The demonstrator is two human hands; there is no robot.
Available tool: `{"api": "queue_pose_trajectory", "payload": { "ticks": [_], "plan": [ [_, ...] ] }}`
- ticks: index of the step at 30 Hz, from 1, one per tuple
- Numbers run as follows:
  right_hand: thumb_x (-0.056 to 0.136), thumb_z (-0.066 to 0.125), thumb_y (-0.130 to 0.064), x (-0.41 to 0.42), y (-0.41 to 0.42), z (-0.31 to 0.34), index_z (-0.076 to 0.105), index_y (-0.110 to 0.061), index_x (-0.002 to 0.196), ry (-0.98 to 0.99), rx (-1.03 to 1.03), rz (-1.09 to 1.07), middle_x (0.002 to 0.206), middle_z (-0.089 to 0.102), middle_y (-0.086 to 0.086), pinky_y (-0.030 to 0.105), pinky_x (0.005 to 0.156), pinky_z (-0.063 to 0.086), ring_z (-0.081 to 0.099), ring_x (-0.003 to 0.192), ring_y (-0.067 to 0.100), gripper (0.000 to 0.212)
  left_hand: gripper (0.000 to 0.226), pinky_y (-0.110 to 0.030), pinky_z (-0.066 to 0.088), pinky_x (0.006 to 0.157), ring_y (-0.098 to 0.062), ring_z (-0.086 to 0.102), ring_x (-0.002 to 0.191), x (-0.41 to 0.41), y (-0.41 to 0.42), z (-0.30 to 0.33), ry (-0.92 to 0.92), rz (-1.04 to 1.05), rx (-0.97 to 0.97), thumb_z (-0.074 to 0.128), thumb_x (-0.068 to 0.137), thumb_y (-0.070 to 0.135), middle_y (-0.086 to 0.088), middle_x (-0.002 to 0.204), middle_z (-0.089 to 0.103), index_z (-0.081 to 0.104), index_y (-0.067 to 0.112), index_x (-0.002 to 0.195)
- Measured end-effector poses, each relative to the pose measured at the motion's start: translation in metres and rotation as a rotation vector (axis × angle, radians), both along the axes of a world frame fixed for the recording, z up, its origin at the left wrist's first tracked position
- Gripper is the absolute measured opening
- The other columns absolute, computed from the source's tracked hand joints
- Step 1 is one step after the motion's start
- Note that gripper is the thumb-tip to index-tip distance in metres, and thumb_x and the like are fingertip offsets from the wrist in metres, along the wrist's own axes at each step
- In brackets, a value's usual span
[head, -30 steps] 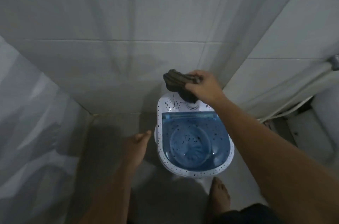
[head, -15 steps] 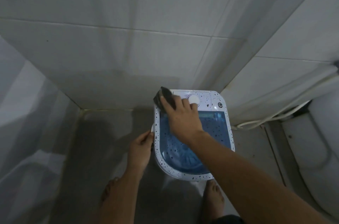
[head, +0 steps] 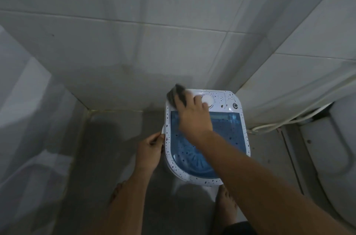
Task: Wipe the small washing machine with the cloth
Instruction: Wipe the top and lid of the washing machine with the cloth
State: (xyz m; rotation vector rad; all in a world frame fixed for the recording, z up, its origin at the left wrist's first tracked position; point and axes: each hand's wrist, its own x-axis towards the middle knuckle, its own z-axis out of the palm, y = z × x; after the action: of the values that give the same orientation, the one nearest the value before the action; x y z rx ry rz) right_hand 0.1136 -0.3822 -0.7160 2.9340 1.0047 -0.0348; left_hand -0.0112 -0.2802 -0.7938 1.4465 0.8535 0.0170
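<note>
A small white washing machine (head: 230,100) with dark speckles and a blue see-through lid stands on the floor against the tiled wall. My right hand (head: 194,115) presses a dark cloth (head: 176,93) flat on the machine's top, at its back left corner beside the white round dial. The cloth is motion-blurred. My left hand (head: 150,151) grips the machine's left side at a small white handle, fingers curled around the edge.
Tiled walls (head: 173,42) close in behind and on the right. A white cable (head: 279,125) runs along the floor to the right of the machine. A large white fixture (head: 337,148) fills the right edge. My bare feet (head: 225,200) stand just in front of the machine.
My right hand brought the cloth down from the air onto the machine's back left corner and rubs it there. My left hand moved in and took hold of the left side.
</note>
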Motion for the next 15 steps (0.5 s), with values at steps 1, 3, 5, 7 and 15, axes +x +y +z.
{"api": "queue_pose_trajectory", "payload": {
  "ticks": [1,3,5,7,15],
  "plan": [
    [0.084,0.057,-0.013,-0.016,-0.009,-0.003,0.024,-0.016,0.159,-0.001,-0.023,0.091,0.151,0.031,0.019,0.051,0.094,0.045,0.045,0.116,0.038,0.082,0.017,-0.047,0.059,0.09,-0.014,0.076,0.088,0.0,-0.001,0.001,-0.001,0.0,0.011,0.064,0.094,0.027,0.008,0.091,0.08,0.075,0.04,0.094],
    [0.084,0.059,-0.015,-0.016,-0.019,-0.003,0.025,-0.017,0.159,-0.029,-0.037,0.161,0.151,0.032,0.018,0.052,0.095,0.045,0.045,0.116,0.038,0.082,0.018,-0.047,0.059,0.09,-0.013,0.075,0.087,0.001,-0.002,0.002,0.001,0.002,0.023,0.064,0.094,0.027,0.01,0.088,0.079,0.075,0.041,0.089],
    [0.084,0.06,-0.016,0.013,-0.012,0.003,0.026,-0.019,0.158,-0.056,-0.036,0.058,0.15,0.033,0.016,0.052,0.097,0.043,0.044,0.118,0.038,0.082,0.018,-0.047,0.058,0.09,-0.013,0.075,0.085,0.001,-0.002,0.002,0.013,0.0,0.012,0.063,0.095,0.026,0.01,0.087,0.079,0.073,0.04,0.089],
    [0.086,0.06,-0.017,0.047,0.002,0.016,0.032,-0.017,0.155,-0.005,-0.038,-0.124,0.147,0.034,0.016,0.052,0.099,0.043,0.043,0.121,0.038,0.075,0.016,-0.048,0.058,0.091,-0.014,0.075,0.086,0.001,-0.002,0.002,0.017,-0.005,0.015,0.063,0.095,0.026,0.008,0.089,0.079,0.073,0.038,0.093],
    [0.079,0.065,-0.014,0.001,-0.017,-0.001,0.034,-0.015,0.155,0.002,0.033,0.18,0.147,0.039,0.019,0.051,0.088,0.048,0.049,0.109,0.038,0.082,0.013,-0.051,0.057,0.091,-0.016,0.074,0.091,-0.001,-0.004,0.0,0.03,-0.011,0.079,0.061,0.087,0.043,0.006,0.093,0.078,0.073,0.041,0.094]
  ]
}}
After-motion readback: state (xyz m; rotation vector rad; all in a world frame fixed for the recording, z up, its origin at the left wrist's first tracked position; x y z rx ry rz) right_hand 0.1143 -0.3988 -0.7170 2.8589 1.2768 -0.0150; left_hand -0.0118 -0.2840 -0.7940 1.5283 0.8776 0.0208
